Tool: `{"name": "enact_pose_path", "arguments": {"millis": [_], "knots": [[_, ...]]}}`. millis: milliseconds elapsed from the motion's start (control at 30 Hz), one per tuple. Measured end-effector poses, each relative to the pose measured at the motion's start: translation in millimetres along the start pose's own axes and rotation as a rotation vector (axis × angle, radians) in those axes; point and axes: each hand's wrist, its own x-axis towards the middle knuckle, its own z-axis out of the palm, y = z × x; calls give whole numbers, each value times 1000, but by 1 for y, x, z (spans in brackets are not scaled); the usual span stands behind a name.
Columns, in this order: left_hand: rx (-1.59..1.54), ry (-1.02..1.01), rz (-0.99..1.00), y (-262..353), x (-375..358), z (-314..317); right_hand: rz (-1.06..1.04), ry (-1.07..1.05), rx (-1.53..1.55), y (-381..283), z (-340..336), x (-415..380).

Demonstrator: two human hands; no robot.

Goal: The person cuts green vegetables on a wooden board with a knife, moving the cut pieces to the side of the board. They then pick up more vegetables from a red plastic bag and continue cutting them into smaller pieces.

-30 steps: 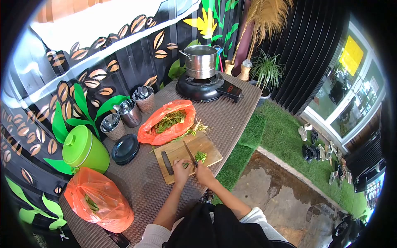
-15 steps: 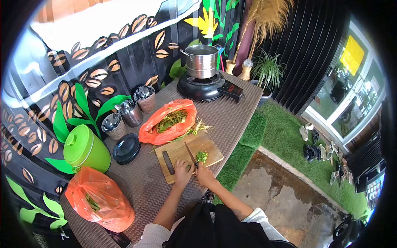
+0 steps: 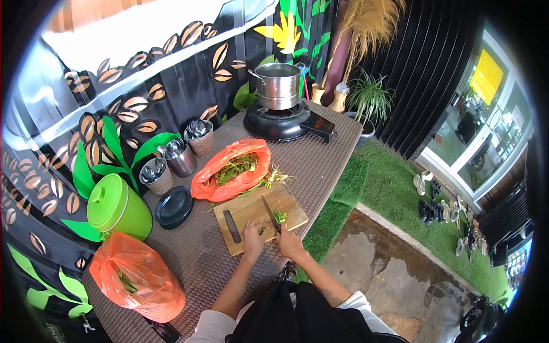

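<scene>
My right hand [image 3: 290,243] is wrapped round the handle of a knife [image 3: 269,210], whose blade points away from me over the wooden cutting board [image 3: 240,204]. Just right of the blade lies a small heap of chopped green herbs [image 3: 279,216]. At the board's near side my left hand [image 3: 253,238] is closed, with a bit of green stalk [image 3: 262,230] showing at its fingertips. Behind the board an open orange plastic bag [image 3: 206,190] holds leafy greens [image 3: 237,170]. Pale, root-like ends [image 3: 278,178] stick out beside it.
A steel pot [image 3: 278,91] stands on a black portable gas stove [image 3: 275,127]. Along the wall are several cups of cutlery [image 3: 182,158], black plates [image 3: 174,207] and a green lidded bucket [image 3: 119,206]. A second orange bag [image 3: 140,280] sits at the left, and a phone [image 3: 166,330] lies near it.
My right hand and the knife have shifted slightly right, away from my left hand. The left hand stays almost in place at the board.
</scene>
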Motion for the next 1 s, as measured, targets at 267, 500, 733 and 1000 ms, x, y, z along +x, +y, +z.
{"name": "enact_pose_path", "arguments": {"millis": [267,500,733,1000], "knots": [[-78,17,-160,6,7,12,-15,-75,17,-6,-10,-13],[-68,0,-181,4,5,8,32,23,10,-10,16,1],[22,55,83,20,-2,-3,-37,53,18,-6,11,-8],[-67,41,9,0,1,3,-32,23,41,1,15,15]]}}
